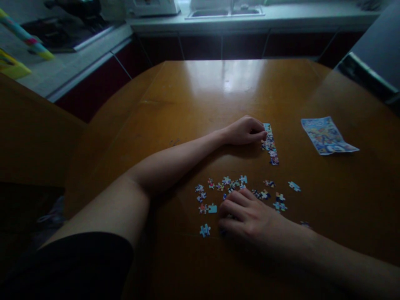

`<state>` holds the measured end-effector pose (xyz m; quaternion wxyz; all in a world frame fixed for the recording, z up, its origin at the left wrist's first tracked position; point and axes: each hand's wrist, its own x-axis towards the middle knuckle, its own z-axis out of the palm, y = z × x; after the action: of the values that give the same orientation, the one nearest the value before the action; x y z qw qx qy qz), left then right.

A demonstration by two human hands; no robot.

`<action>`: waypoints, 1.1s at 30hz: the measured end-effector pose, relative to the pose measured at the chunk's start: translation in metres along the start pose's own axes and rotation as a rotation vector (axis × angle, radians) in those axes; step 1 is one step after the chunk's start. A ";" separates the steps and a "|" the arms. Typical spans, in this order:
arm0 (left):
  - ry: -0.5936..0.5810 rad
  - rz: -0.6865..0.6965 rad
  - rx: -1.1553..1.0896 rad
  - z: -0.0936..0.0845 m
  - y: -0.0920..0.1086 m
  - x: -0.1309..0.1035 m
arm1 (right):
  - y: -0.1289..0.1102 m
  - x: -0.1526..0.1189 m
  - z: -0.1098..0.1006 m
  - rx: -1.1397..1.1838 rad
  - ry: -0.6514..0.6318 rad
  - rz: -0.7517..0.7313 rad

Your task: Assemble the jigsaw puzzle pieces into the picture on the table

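Dim kitchen light falls on a wooden table (175,96) that fills most of the frame, with a counter and a sink (246,12) along the top edge. Right of centre lies a narrow strip of joined puzzle pieces (271,146), and loose puzzle pieces (205,230) spread across the lower middle. The left hand (245,130), at the centre right, is bent with its fingertips at the strip's left edge, near the upper end; whether they pinch it or only rest there, I cannot tell. Near the bottom centre, the right hand (246,214) is palm down over the loose pieces, fingers curled; anything held beneath it is hidden. A creased picture sheet (328,135) lies well apart at the right.

The pieces look like thin card: light, fairly stiff singly, and likely to slide on the smooth wood. One is best taken by opposite edges between thumb and fingertip, sparing the small knobs, which could bend. The strip is probably weak at its joints and may buckle or part if lifted by one end; flat fingers along both long sides should keep it together.
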<state>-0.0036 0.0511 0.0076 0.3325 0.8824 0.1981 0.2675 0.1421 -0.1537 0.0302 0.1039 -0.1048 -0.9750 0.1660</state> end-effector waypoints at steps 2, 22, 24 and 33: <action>-0.004 0.002 -0.002 0.000 0.000 0.000 | -0.001 0.001 0.002 -0.011 -0.014 0.014; -0.002 0.013 -0.017 0.000 0.000 0.000 | -0.006 0.004 -0.002 -0.100 -0.079 0.055; -0.007 0.007 -0.015 -0.001 0.001 0.000 | -0.007 0.005 -0.004 -0.109 -0.079 0.048; -0.009 -0.012 0.025 -0.004 0.003 -0.001 | -0.001 0.002 -0.015 0.181 0.153 -0.023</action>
<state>-0.0059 0.0503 0.0120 0.3239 0.8865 0.2053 0.2591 0.1440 -0.1494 0.0442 0.1889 -0.0960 -0.9464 0.2438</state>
